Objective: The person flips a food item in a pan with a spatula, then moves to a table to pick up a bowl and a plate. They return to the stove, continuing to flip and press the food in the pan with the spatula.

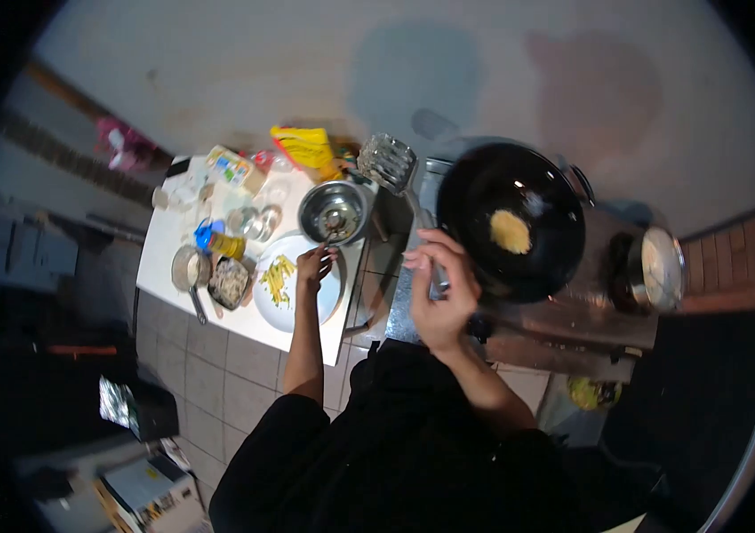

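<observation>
My left hand (pixel 313 266) is closed on the handle of a spoon (pixel 334 226) that dips into a steel bowl (pixel 306 213). Under that hand lies a white plate (pixel 327 298) with yellow strips of food (pixel 276 280) on it. My right hand (pixel 445 289) grips the handle of a slotted spatula (pixel 388 163), whose metal blade points up toward the wall. Just right of this hand sits a black wok (pixel 484 275) on the stove, with a flat golden piece of food (pixel 511 231) inside.
On the white table (pixel 164 262) stand a tub of pale food (pixel 230 282), a small pan (pixel 189 266), a yellow bottle with a blue cap (pixel 222 243), glasses (pixel 257 222) and a yellow packet (pixel 306 151). A pot (pixel 659 269) stands right of the wok.
</observation>
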A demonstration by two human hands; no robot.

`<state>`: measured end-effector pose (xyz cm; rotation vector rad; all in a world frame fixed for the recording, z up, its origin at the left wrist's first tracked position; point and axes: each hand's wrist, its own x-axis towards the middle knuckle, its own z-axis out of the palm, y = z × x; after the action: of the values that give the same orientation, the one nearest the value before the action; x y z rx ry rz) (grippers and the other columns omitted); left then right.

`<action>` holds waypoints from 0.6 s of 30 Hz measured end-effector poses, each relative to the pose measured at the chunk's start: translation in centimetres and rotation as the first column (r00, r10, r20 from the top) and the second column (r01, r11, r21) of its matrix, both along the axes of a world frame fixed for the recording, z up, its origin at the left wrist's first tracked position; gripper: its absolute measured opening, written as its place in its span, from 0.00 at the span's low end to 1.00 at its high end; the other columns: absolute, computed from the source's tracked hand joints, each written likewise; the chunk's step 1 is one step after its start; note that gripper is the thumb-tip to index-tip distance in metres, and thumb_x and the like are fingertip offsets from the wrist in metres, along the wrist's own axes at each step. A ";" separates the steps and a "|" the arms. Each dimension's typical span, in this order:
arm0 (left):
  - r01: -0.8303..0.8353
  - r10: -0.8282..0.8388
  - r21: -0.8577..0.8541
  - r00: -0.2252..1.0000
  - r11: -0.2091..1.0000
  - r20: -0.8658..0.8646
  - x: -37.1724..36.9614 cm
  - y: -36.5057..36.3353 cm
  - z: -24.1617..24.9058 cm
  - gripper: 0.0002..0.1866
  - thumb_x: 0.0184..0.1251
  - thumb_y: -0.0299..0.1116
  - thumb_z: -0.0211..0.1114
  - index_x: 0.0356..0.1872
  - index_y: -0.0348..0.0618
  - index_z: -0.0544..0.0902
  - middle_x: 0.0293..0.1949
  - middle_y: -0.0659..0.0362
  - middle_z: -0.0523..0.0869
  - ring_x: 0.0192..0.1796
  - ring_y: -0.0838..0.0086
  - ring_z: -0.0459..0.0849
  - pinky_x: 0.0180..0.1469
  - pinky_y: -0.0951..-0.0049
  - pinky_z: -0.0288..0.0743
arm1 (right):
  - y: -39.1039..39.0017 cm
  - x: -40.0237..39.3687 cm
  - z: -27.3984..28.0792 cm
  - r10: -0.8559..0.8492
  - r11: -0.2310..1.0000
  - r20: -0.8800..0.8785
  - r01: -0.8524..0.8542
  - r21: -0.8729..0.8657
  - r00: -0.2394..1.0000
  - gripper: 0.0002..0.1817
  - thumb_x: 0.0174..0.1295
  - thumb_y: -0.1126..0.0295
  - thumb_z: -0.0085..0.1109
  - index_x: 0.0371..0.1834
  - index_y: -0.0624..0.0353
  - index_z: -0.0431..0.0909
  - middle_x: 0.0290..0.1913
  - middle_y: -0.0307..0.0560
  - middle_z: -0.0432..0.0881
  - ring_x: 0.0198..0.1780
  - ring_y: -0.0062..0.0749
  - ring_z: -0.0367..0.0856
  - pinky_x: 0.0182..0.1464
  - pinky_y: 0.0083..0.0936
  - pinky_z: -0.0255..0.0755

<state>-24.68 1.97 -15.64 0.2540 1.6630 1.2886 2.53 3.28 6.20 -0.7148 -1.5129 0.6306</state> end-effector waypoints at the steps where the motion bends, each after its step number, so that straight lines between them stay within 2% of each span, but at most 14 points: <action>1: -0.019 0.019 -0.009 1.000 1.000 0.017 -0.1 -0.2 -0.3 0.13 0.71 0.39 0.60 0.43 0.38 0.81 0.37 0.58 0.87 0.34 0.79 0.84 0.31 0.83 0.75 | 0.1 1.9 0.4 -0.026 1.000 -0.023 0.026 -0.006 0.999 0.09 0.57 0.87 0.54 0.41 0.70 0.75 0.47 0.58 0.80 0.36 0.34 0.84 0.37 0.25 0.80; 3: -0.030 0.032 -0.020 0.989 0.999 0.145 -0.9 -0.5 -1.5 0.14 0.69 0.40 0.62 0.44 0.40 0.81 0.34 0.61 0.85 0.32 0.80 0.81 0.31 0.83 0.74 | 0.2 6.6 1.7 -0.078 0.997 0.014 0.078 -0.013 0.997 0.10 0.58 0.88 0.53 0.43 0.71 0.75 0.47 0.56 0.80 0.34 0.29 0.84 0.33 0.20 0.81; 4: -0.025 0.031 -0.030 0.968 0.999 0.250 -1.6 -0.6 -2.5 0.14 0.68 0.41 0.63 0.45 0.41 0.80 0.32 0.62 0.84 0.31 0.80 0.79 0.32 0.82 0.74 | 0.3 8.1 1.7 -0.119 0.990 -0.123 0.109 -0.085 0.985 0.09 0.60 0.87 0.52 0.43 0.70 0.75 0.46 0.56 0.80 0.33 0.29 0.84 0.32 0.20 0.81; 6: -0.047 0.071 -0.077 0.933 0.996 0.352 -0.7 -0.7 -0.3 0.14 0.68 0.41 0.65 0.45 0.43 0.81 0.26 0.64 0.80 0.27 0.81 0.75 0.30 0.83 0.73 | 0.6 12.1 2.0 -0.219 0.966 -0.151 0.192 -0.174 0.964 0.08 0.63 0.85 0.51 0.44 0.69 0.75 0.45 0.55 0.80 0.32 0.29 0.84 0.31 0.21 0.82; 8: 0.027 -0.012 -0.041 0.946 0.999 0.324 -1.8 -0.9 -0.7 0.13 0.67 0.41 0.66 0.43 0.44 0.81 0.24 0.65 0.77 0.24 0.82 0.73 0.28 0.83 0.71 | 0.9 15.6 2.0 -0.292 0.935 -0.091 0.264 -0.236 0.952 0.08 0.63 0.85 0.52 0.44 0.69 0.75 0.45 0.54 0.81 0.31 0.28 0.85 0.30 0.21 0.81; 9: 0.026 -0.006 -0.068 0.960 0.997 0.278 -0.6 -0.8 1.9 0.10 0.67 0.39 0.65 0.41 0.45 0.80 0.22 0.66 0.73 0.22 0.84 0.69 0.25 0.85 0.69 | 0.9 17.0 2.1 -0.304 0.931 -0.086 0.277 -0.237 0.949 0.08 0.63 0.85 0.52 0.44 0.69 0.75 0.45 0.54 0.81 0.31 0.28 0.85 0.30 0.21 0.81; 10: 0.067 -0.047 -0.081 0.973 0.994 0.226 0.1 -0.7 3.9 0.10 0.66 0.40 0.67 0.38 0.45 0.80 0.21 0.67 0.73 0.22 0.86 0.69 0.24 0.86 0.67 | 1.0 18.3 2.1 -0.335 0.913 0.009 0.327 -0.242 0.942 0.08 0.63 0.84 0.52 0.44 0.69 0.75 0.43 0.53 0.82 0.30 0.27 0.85 0.30 0.21 0.81; 11: 0.092 -0.077 -0.088 0.983 0.992 0.166 0.6 -0.7 5.1 0.11 0.65 0.40 0.67 0.37 0.44 0.80 0.22 0.68 0.72 0.22 0.86 0.70 0.24 0.87 0.66 | 1.1 19.4 2.1 -0.357 0.896 0.104 0.371 -0.242 0.928 0.07 0.64 0.83 0.53 0.44 0.70 0.76 0.41 0.52 0.82 0.30 0.27 0.85 0.29 0.21 0.81; 12: 0.112 -0.102 -0.095 0.989 0.989 0.105 0.8 -0.8 5.7 0.12 0.65 0.41 0.68 0.36 0.44 0.80 0.22 0.68 0.72 0.23 0.87 0.70 0.23 0.87 0.66 | 1.2 20.6 1.9 -0.350 0.899 0.107 0.366 -0.241 0.931 0.07 0.64 0.83 0.53 0.44 0.70 0.76 0.41 0.52 0.82 0.30 0.27 0.85 0.29 0.21 0.81; 13: 0.132 -0.126 -0.077 0.989 0.988 0.077 0.6 -1.0 5.9 0.16 0.63 0.42 0.70 0.42 0.43 0.77 0.23 0.68 0.72 0.23 0.86 0.71 0.23 0.87 0.65 | 1.6 21.7 1.3 -0.359 0.886 0.174 0.393 -0.246 0.917 0.07 0.65 0.81 0.53 0.44 0.70 0.75 0.39 0.51 0.83 0.28 0.27 0.84 0.28 0.21 0.80; 14: 0.047 -0.046 -0.027 0.997 0.999 0.057 -0.2 -1.3 4.6 0.23 0.63 0.41 0.69 0.51 0.41 0.71 0.25 0.68 0.73 0.24 0.85 0.71 0.24 0.86 0.65 | 1.9 22.2 0.7 -0.364 0.874 0.237 0.418 -0.248 0.901 0.07 0.65 0.80 0.53 0.44 0.71 0.75 0.37 0.50 0.83 0.27 0.27 0.84 0.27 0.20 0.79; 15: 0.010 -0.009 -0.005 0.999 1.000 0.052 0.5 -1.5 5.7 0.26 0.63 0.41 0.69 0.55 0.41 0.68 0.26 0.67 0.74 0.24 0.85 0.71 0.24 0.85 0.65 | 2.3 22.2 0.4 -0.350 0.881 0.234 0.404 -0.245 0.907 0.07 0.65 0.80 0.53 0.44 0.71 0.75 0.37 0.50 0.83 0.27 0.27 0.84 0.27 0.20 0.79; 16: -0.030 0.029 0.019 0.999 0.999 0.046 1.7 -1.5 7.5 0.29 0.63 0.41 0.70 0.58 0.42 0.65 0.27 0.67 0.74 0.25 0.84 0.71 0.25 0.85 0.65 | 2.7 22.2 0.1 -0.331 0.886 0.144 0.360 -0.291 0.933 0.07 0.66 0.79 0.53 0.43 0.71 0.75 0.35 0.50 0.83 0.26 0.27 0.84 0.27 0.21 0.79; 18: -0.045 0.045 0.081 0.999 0.996 -0.005 4.4 -1.9 10.3 0.27 0.63 0.42 0.69 0.57 0.44 0.68 0.29 0.67 0.74 0.27 0.83 0.72 0.27 0.83 0.66 | 3.8 22.1 -1.0 -0.289 0.898 0.049 0.289 -0.332 0.956 0.07 0.67 0.77 0.53 0.43 0.72 0.75 0.33 0.49 0.83 0.25 0.27 0.84 0.26 0.21 0.79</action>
<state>-20.24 0.11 -5.37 0.2707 1.6324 1.3919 24.68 7.05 5.22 -1.1781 -1.2732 0.6671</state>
